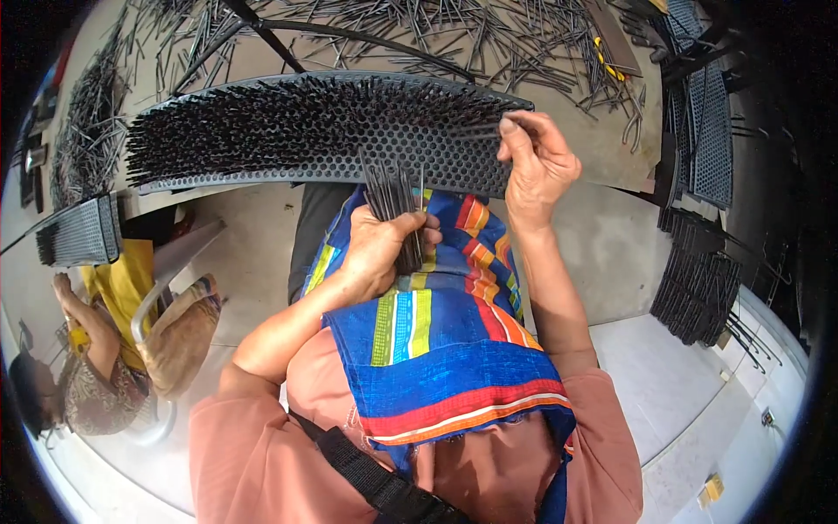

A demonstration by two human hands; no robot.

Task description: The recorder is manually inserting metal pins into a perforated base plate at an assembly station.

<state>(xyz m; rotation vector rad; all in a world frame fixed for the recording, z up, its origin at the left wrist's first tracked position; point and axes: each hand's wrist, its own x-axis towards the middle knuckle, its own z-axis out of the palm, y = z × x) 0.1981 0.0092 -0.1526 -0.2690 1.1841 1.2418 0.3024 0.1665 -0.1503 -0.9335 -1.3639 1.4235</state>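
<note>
Rods (390, 194) bunch in the closed left hand (381, 244) — likely for easy reach — while the right hand (539, 162) pinches at least 1 over the perforated tray (458, 164).

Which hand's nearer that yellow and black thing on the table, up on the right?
Right. The right hand is below and left of the yellow and black thing; the left hand is farther down and left, holding dark rods.

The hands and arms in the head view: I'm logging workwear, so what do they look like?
The left hand and right hand are bare, without gloves. Short, plain salmon-pink sleeves leave both forearms uncovered; no watch or cable shows on them.
</note>
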